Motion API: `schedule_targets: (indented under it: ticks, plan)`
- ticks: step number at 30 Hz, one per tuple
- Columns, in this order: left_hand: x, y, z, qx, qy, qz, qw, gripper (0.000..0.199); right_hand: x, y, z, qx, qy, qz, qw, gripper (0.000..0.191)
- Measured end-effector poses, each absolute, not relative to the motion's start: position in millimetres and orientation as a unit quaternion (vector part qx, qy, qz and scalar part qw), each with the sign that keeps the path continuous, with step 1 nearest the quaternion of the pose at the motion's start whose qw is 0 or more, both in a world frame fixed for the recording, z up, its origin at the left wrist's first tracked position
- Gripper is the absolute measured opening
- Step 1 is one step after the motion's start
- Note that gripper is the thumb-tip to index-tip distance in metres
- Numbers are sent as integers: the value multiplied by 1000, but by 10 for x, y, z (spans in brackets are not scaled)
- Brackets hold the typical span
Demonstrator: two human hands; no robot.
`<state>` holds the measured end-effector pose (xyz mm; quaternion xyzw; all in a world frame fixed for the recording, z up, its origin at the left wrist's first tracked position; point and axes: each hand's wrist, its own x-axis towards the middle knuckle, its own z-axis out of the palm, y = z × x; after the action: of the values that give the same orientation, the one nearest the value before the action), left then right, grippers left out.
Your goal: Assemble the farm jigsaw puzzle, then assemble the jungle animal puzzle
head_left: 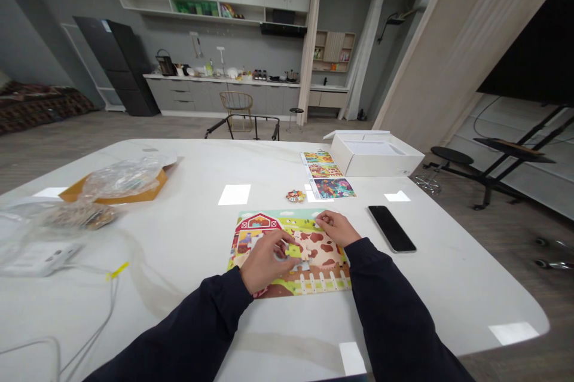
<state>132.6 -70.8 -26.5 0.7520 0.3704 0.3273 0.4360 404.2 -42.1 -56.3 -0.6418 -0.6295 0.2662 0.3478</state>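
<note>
A farm-scene jigsaw puzzle, with a red barn, a spotted cow and a white fence, lies flat on the white table. Over its middle, my left hand pinches a yellow-green puzzle piece between thumb and fingers. Grey backing shows beside and below that piece. My right hand rests at the puzzle's upper right edge, its fingers closed together; whether they hold anything is too small to tell. A small pile of loose pieces sits just beyond the puzzle.
A black phone lies right of the puzzle. Picture cards and an open white box stand behind. At left are plastic bags on an orange-brown sheet, a white power strip and cables.
</note>
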Motion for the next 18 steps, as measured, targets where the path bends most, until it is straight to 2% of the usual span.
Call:
schedule_targets:
  ticks: [4,10,18]
  plan:
    - [1314,-786,-246,855,306,248,337,12,4049,-416,-578,-641,-630,267,348,27]
    - [1319,-803,-227,896,287,211,263,15,4046,-419,-565,-641,-631,263,349,26]
    - [1309,-702,-190,891,274,244,268,19,4049,-413,-576,-642,-629,263,351,25]
